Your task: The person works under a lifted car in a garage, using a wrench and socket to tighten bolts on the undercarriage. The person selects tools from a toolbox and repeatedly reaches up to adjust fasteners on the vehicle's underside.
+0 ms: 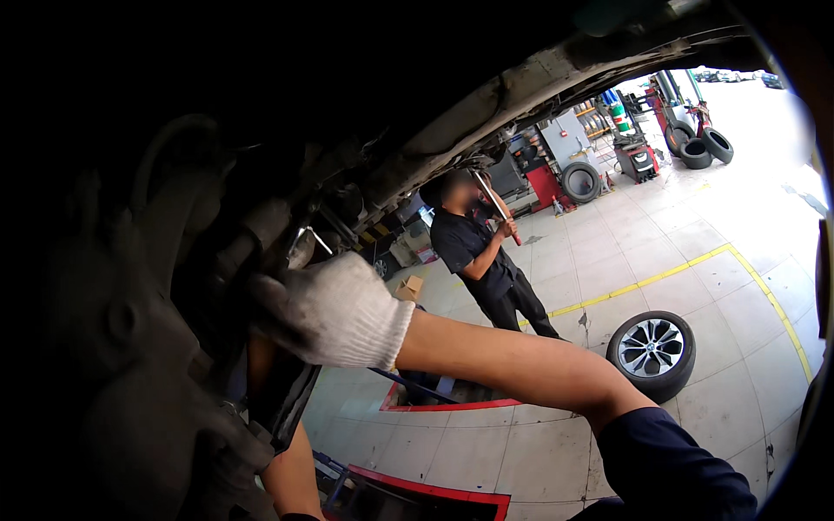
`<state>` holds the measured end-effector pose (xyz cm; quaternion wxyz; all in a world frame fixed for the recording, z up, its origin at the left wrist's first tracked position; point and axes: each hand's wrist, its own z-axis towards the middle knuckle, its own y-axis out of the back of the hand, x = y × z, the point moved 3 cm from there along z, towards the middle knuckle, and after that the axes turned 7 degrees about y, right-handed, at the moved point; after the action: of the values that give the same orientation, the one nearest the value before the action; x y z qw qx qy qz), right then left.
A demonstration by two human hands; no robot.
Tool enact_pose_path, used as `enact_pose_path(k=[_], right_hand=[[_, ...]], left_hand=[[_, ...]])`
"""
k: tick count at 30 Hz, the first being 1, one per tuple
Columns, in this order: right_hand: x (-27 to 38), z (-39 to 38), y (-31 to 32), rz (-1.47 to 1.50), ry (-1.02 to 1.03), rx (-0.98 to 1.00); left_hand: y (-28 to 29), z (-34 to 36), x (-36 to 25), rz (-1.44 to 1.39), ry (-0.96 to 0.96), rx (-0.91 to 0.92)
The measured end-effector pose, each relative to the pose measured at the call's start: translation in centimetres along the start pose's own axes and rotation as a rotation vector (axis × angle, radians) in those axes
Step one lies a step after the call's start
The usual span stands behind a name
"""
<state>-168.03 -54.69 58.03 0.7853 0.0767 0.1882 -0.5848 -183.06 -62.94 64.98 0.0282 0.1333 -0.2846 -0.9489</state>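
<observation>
My right hand, in a white knit work glove with dark smudges, is raised among the dim parts under a vehicle. Its fingers curl into shadow, closed round something I cannot make out. Just above the glove a thin shiny metal rod sticks out; whether it belongs to what I grip is unclear. My left forearm rises from below and passes behind a dark flat part, which hides most of that hand. Left of both arms stands a large cast metal suspension part, mostly in darkness.
A co-worker in dark clothes holds a long bar with a red end up to the underbody. A wheel lies on the tiled floor beside a yellow line. Red-edged floor recesses lie below my right arm. Loose tyres rest far right.
</observation>
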Motion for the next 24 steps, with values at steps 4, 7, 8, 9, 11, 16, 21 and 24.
enact_pose_path(k=[4,7,8,9,11,16,21,24], right_hand=[[-4.1,-0.4,1.3,0.519,-0.129,-0.207],[-6.3,-1.9,1.3,0.404,-0.272,-0.347],[-5.4,-2.0,0.9,0.359,-0.217,-0.35],[-1.4,-0.8,0.9,0.403,-0.108,-0.318],[-1.1,-1.0,-0.6,-0.177,0.039,0.055],[-7.2,-1.7,2.6,0.389,-0.32,-0.357],[-0.3,1.0,1.2,0.048,-0.05,0.313],[-2.0,0.2,2.1,0.19,-0.118,-0.18]], left_hand=[[0.2,-0.3,1.2,-0.007,0.02,-0.008],[-0.7,0.1,0.8,-0.013,-0.001,0.007],[-0.4,-0.1,0.6,-0.014,-0.003,0.009],[1.7,-1.5,-1.2,0.05,0.028,0.005],[-1.6,0.4,0.1,-0.044,-0.021,0.026],[-0.6,0.1,0.6,-0.002,0.013,0.013],[-0.8,0.1,-0.7,-0.01,-0.011,0.027],[1.0,-0.6,0.1,0.056,0.047,0.01]])
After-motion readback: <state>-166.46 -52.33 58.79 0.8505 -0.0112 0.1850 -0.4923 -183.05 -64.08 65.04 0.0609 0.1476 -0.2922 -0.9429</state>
